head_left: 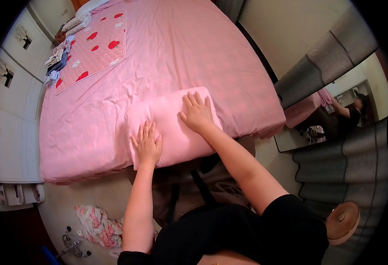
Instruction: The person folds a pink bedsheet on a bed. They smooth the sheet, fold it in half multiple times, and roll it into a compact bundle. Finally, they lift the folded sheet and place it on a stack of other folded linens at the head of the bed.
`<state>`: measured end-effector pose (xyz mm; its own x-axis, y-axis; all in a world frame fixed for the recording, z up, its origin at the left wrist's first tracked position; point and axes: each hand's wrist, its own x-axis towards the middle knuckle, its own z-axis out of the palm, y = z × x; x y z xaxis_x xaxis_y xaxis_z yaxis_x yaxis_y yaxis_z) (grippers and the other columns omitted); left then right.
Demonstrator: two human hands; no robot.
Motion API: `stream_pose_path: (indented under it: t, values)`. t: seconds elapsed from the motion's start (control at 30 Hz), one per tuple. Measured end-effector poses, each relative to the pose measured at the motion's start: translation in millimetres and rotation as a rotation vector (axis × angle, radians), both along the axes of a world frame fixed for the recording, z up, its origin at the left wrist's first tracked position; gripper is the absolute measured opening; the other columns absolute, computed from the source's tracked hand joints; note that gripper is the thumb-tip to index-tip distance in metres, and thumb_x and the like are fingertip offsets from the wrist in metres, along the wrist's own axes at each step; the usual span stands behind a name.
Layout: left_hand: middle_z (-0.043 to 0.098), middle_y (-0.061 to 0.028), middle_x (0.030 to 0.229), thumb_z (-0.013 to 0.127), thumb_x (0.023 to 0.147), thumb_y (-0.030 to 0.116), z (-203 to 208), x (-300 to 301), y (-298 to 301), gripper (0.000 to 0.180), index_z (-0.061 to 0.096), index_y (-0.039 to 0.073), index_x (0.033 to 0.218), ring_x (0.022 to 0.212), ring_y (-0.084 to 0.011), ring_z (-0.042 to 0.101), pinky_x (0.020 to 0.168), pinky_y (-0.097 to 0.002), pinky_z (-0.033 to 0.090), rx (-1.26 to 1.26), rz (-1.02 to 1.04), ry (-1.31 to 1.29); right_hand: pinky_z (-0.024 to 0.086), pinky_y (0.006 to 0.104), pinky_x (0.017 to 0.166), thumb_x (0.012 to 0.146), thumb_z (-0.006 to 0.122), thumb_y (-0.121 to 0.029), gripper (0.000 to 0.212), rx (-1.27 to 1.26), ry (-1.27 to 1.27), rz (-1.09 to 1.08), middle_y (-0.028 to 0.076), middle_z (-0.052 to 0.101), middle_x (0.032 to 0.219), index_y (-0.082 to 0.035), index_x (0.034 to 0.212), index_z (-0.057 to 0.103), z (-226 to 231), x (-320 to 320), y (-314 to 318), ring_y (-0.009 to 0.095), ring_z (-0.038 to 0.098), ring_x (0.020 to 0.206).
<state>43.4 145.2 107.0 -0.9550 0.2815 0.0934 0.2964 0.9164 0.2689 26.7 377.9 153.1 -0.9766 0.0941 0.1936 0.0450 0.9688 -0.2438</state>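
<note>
A pink pillow [172, 119] lies at the near edge of a bed covered with a pink sheet [167, 57]. Flat on its left part rests my left hand [146, 143], fingers spread and pointing away from me. My right hand [197, 112] presses on the far right part of the same pillow, also open with the fingers apart. Neither hand grips anything. The pillow's surface looks smooth, with a slight dip between the hands.
A quilted pad with strawberries [94, 46] lies on the bed's far left, beside folded clothes [57, 59]. White cabinets [15, 110] line the left. Floral fabric [97, 225] lies on the floor. On the right are a mirror [339, 106], grey curtains [339, 163] and a round fan [343, 222].
</note>
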Motion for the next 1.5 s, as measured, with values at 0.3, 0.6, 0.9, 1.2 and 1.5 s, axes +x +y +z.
stream_pose_path:
  t: [0.3, 0.6, 0.9, 1.2, 1.5]
  values:
    - [0.031, -0.0029, 0.16, 0.051, 0.093, 0.045, -6, 10, 29, 0.067, 0.036, 0.019, 0.152, 0.149, -0.0249, 0.023, 0.117, -0.0634, 0.008, -0.181, 0.064, 0.055, 0.019, 0.0614, 0.114, 0.085, 0.058, -0.038, 0.073, -0.029, 0.085, -0.063, 0.014, 0.039, 0.154, -0.004, 0.146, 0.04, -54, 9, -2, 0.032, 0.03, 0.145]
    - [0.022, -0.004, 0.163, 0.051, 0.092, 0.048, 16, 32, 106, 0.079, 0.021, 0.015, 0.157, 0.15, -0.0266, 0.019, 0.118, -0.0593, 0.014, -0.153, -0.191, 0.048, 0.02, 0.0638, 0.113, 0.092, 0.053, -0.046, 0.067, -0.041, -0.042, -0.041, 0.011, 0.033, 0.158, -0.014, 0.149, 0.038, -45, 5, 14, 0.031, 0.023, 0.148]
    - [0.027, -0.0084, 0.16, 0.057, 0.087, 0.042, 3, 35, 99, 0.069, 0.038, 0.023, 0.15, 0.148, -0.0326, 0.021, 0.117, -0.0603, 0.015, -0.075, -0.221, 0.045, 0.029, 0.0662, 0.107, 0.086, 0.058, -0.058, 0.076, -0.183, -0.191, -0.147, 0.012, 0.036, 0.155, -0.013, 0.145, 0.044, -36, -27, 21, 0.044, 0.026, 0.143]
    - [0.03, -0.0099, 0.158, 0.055, 0.086, 0.042, -7, 33, 100, 0.066, 0.043, 0.023, 0.148, 0.147, -0.034, 0.024, 0.116, -0.0608, 0.015, -0.027, -0.233, 0.108, 0.037, 0.058, 0.105, 0.089, 0.056, -0.043, 0.059, -0.315, -0.015, -0.172, 0.019, 0.044, 0.147, -0.009, 0.137, 0.051, -68, -40, 35, 0.045, 0.04, 0.134]
    - [0.027, -0.0081, 0.16, 0.056, 0.088, 0.046, -9, 31, 90, 0.07, 0.037, 0.023, 0.151, 0.147, -0.0322, 0.024, 0.117, -0.0598, 0.014, -0.013, -0.212, 0.131, 0.033, 0.0594, 0.107, 0.085, 0.059, -0.03, 0.058, -0.066, 0.05, -0.042, 0.017, 0.041, 0.15, -0.013, 0.14, 0.049, -33, 52, 7, 0.036, 0.036, 0.141]
